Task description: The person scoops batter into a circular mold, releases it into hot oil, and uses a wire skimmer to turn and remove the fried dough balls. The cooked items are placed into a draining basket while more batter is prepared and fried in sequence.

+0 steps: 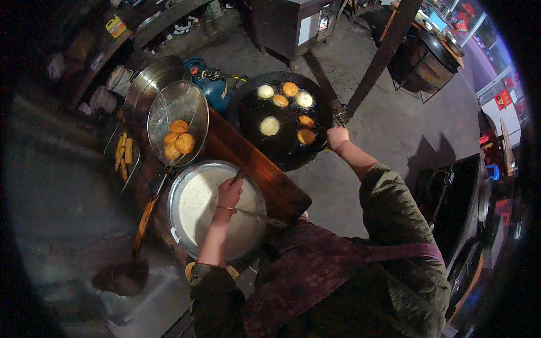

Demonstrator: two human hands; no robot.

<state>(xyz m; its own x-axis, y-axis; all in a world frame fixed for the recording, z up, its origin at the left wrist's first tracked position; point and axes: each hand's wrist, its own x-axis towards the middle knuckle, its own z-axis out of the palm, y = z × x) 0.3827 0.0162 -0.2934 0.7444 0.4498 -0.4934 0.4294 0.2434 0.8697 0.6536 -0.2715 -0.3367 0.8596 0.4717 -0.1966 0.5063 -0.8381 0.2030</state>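
My left hand [230,192] is closed around a dark handle [239,176] above a wide metal basin [174,219] of pale batter [196,190]. A long metal utensil [258,216] crosses the basin by my wrist; whether it joins that handle is unclear. My right hand [338,137] is curled at the right rim of a black wok [253,152], and anything inside its fingers is hard to make out. Several round cakes float in the wok's dark oil: pale ones, such as a cake [269,126] at lower left, and browned ones, such as a cake [306,136] near my right hand.
A mesh strainer [169,103] holding several browned cakes [184,143] rests over a metal pot [141,80]. Fried dough sticks [128,150] lie in a rack at left. A wooden board [258,162] separates basin and wok. Behind stands a gas cylinder [215,95]; a post [382,53] rises beyond.
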